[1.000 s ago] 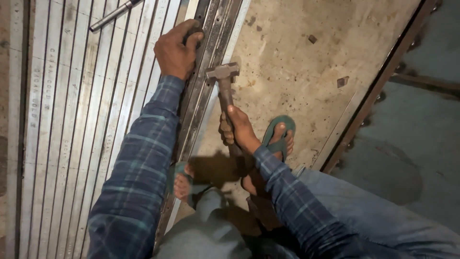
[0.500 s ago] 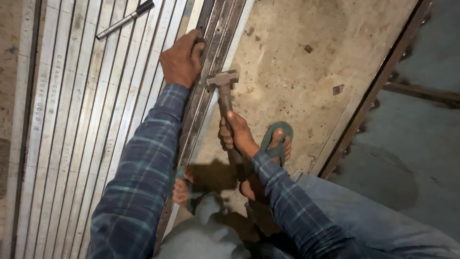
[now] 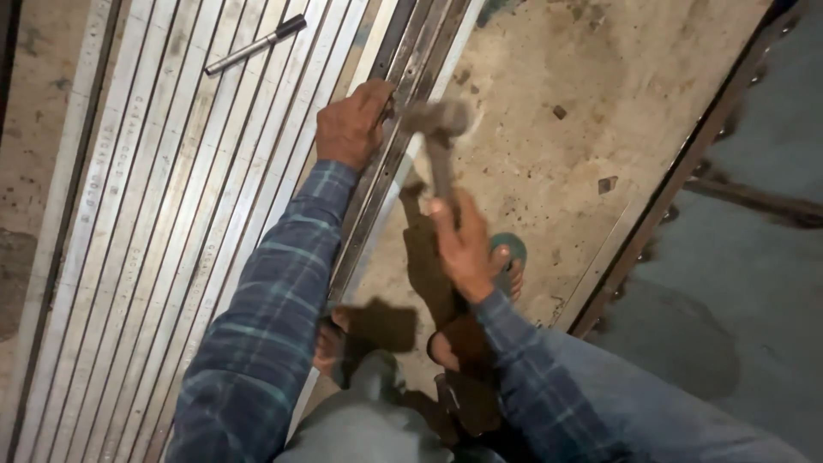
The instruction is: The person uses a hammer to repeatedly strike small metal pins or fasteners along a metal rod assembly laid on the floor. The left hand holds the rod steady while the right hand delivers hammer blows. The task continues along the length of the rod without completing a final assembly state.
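My left hand [image 3: 350,127] presses on a dark metal channel strip [image 3: 403,103] that runs along the edge of a stack of long pale metal strips [image 3: 171,223]. My right hand [image 3: 464,243] grips the handle of a hammer [image 3: 439,137]. The hammer head is blurred with motion and sits right beside my left fingers, over the dark channel. Both my arms wear blue plaid sleeves. My feet in green sandals [image 3: 512,249] rest on the dusty concrete floor [image 3: 566,94] below the hammer.
A dark-tipped metal rod [image 3: 255,45] lies across the pale strips at the top. A rusty steel frame bar [image 3: 686,171] runs diagonally on the right, with grey floor beyond it. Small stones dot the concrete.
The hammer head has swung up and left towards my left hand and is now blurred. My right hand has moved up along with it. My left hand stays on the channel.
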